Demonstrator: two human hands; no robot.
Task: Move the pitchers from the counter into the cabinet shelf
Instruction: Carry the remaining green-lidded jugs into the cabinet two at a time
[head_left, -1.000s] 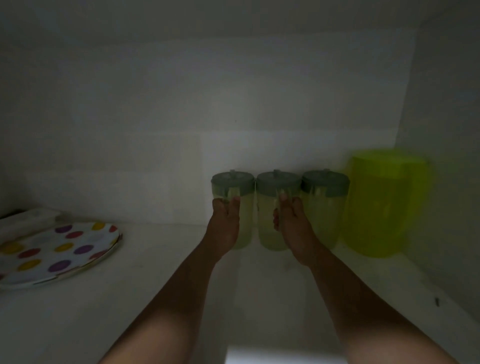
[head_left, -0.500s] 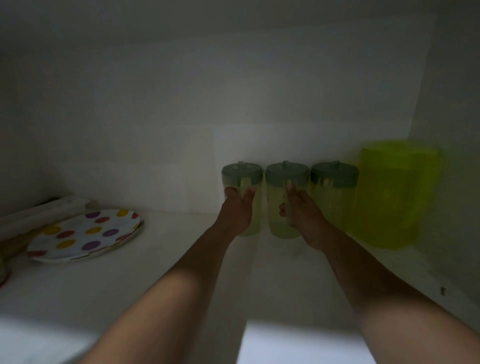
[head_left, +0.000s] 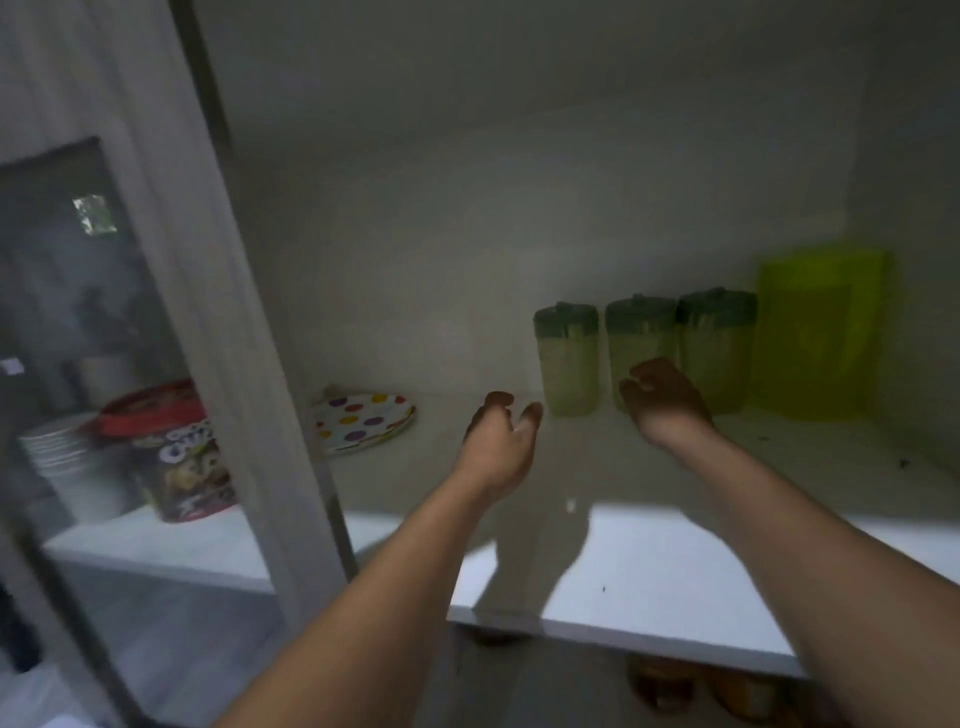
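Inside a dim cabinet, three lidded pitchers (head_left: 644, 358) stand in a row on the shelf (head_left: 675, 561). The left hand (head_left: 498, 441) and right hand (head_left: 665, 400) hover just in front, fingers spread, holding nothing. This placement looks finished; next likely means reaching back to the counter.

Small pitchers: you have 3 in a row, just left of the yellow-green pitcher (head_left: 820, 332)
Large yellow-green pitcher: 1
Spotted plate (head_left: 363, 422): 1, well left of that pitcher
Printed tub (head_left: 179, 451): 1, behind the glass door
Hands: 2
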